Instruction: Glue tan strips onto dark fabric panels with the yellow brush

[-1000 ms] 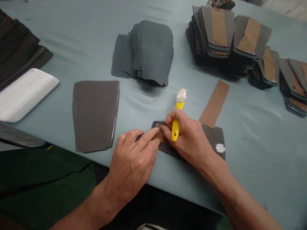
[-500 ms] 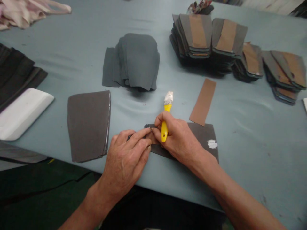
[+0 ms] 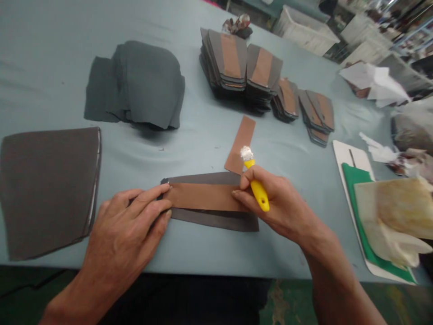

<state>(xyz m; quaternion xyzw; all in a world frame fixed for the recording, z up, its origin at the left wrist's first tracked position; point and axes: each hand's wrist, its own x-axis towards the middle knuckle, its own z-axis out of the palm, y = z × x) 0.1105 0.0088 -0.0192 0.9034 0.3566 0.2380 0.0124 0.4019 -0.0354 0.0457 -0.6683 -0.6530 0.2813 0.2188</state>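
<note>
A brown strip (image 3: 203, 197) lies lengthwise over a dark grey piece (image 3: 206, 222) near the table's front edge. The outstretched fingers of my left hand (image 3: 130, 225) rest on the strip's left end, pressing it down. My right hand (image 3: 280, 198) is closed round a yellow-handled brush (image 3: 259, 192), its white-coated bristles pointing up and away. That hand's fingertips also touch the strip towards its right end, and they cover that end. Just behind, a second brown strip (image 3: 241, 140) lies on the table, partly behind the brush.
At left lies a stack of dark grey pieces (image 3: 50, 194); behind it sits a pile of grey-green pieces (image 3: 145, 85). Stacks bearing brown strips (image 3: 232, 56) stand at the back. To the right are a white board (image 3: 341, 155), a green sheet (image 3: 358, 203) and crumpled paper (image 3: 375, 83).
My view has swung right. My right hand has slid rightwards along the strip, away from my left hand, and the strip now lies exposed between them, covering the dark piece's middle.
</note>
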